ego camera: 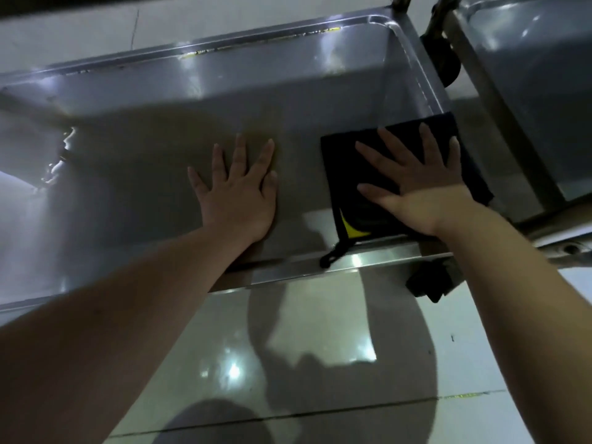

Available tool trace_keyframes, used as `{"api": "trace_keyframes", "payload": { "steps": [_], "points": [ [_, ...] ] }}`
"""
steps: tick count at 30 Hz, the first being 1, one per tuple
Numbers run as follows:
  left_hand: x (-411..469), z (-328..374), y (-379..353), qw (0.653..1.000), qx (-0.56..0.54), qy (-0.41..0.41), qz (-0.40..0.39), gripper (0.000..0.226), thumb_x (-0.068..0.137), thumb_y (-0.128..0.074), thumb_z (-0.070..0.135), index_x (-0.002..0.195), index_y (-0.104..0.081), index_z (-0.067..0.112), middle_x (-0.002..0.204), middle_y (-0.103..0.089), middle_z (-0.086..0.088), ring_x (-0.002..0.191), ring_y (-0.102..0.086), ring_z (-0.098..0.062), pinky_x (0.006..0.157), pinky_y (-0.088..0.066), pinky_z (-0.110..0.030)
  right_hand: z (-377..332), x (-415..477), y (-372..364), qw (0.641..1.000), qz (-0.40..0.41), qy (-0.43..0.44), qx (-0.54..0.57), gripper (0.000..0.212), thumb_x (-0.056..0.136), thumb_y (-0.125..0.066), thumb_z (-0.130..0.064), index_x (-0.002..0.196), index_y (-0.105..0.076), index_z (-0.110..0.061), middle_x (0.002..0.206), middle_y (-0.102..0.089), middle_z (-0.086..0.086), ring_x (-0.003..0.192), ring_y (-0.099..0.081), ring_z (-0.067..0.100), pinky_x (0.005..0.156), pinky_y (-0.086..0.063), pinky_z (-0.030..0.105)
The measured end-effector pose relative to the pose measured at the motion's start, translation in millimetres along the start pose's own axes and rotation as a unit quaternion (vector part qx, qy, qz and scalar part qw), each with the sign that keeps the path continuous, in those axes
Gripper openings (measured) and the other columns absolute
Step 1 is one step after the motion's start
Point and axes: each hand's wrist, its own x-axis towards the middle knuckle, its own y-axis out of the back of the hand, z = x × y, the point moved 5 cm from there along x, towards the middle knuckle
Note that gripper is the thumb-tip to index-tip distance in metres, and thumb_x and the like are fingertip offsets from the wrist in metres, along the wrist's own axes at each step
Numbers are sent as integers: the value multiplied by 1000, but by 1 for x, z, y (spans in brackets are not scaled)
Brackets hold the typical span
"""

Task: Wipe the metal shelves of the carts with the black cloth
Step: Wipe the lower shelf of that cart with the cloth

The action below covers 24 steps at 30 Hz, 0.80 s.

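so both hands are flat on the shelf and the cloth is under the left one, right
Not quite. The cloth is under the right hand, not the left hand, which lies flat on the bare shelf. The head view shows it. Both hands are flat, as you said.

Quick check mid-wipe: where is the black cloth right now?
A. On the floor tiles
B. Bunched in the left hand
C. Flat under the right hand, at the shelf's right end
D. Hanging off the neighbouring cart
C: the right hand presses flat on the black cloth at the right end of the metal shelf, while the left hand rests on bare metal.
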Motion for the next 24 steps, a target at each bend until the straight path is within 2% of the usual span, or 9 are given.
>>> {"api": "trace_keyframes", "payload": {
  "steps": [2,4,7,9,13,18,21,24],
  "points": [
    [2,1,3,1000,-11,-9,-25,51,104,-16,50,152,0,54,166,7,8,152,11,-28,116,9,-63,0,-20,-4,1000,2,4,3,70,77,-11,-86,142,8,-68,161,12,-26,149,18,31,115,16,57],
    [5,-6,11,998,-44,-22,-36,50,105,-20,46,154,-10,48,166,0,6,152,9,-29,117,6,-61,-1,-21,-4,1000,0,1,9,70,74,-8,-85,141,9,-69,160,12,-27,149,19,30,115,17,57],
    [7,-39,25,998,-37,-50,-3,48,106,-23,43,153,-29,34,166,-12,-1,152,1,-28,121,-3,-56,0,-18,-4,1000,-5,-6,5,71,74,-7,-86,141,9,-69,160,13,-27,149,19,30,116,17,57],
    [8,-75,26,999,-8,-45,8,50,105,-22,46,154,-24,37,166,-7,2,152,3,-27,120,-1,-56,-1,-19,-5,1000,-1,-8,5,71,75,-8,-85,142,7,-68,160,12,-27,149,18,30,116,15,58],
    [7,-109,18,999,17,-30,-8,53,101,-19,57,152,-5,53,166,2,12,152,8,-25,114,7,-67,-19,-25,-6,1000,-18,-7,-8,71,74,-1,-82,142,14,-66,160,17,-24,147,19,39,114,12,64],
    [5,-106,17,999,30,-37,2,53,101,-17,59,151,-1,54,166,3,11,152,5,-24,112,4,-72,-125,-45,-19,996,-38,69,-37,76,69,14,-78,142,25,-58,161,24,-15,143,21,51,110,10,72],
    [4,-107,17,999,29,-37,3,52,103,-18,52,152,1,53,166,4,11,152,6,-23,112,4,-71,-182,-34,-23,994,-29,105,-27,66,82,3,-78,144,20,-58,160,25,-15,141,26,51,106,14,75],
    [1,-106,17,999,25,-40,8,53,104,-20,43,152,0,52,166,2,12,153,5,-22,113,3,-71,-186,2,-17,996,-29,84,-8,59,92,-8,-73,144,16,-61,160,25,-18,142,28,47,105,16,74]
  ]
}}
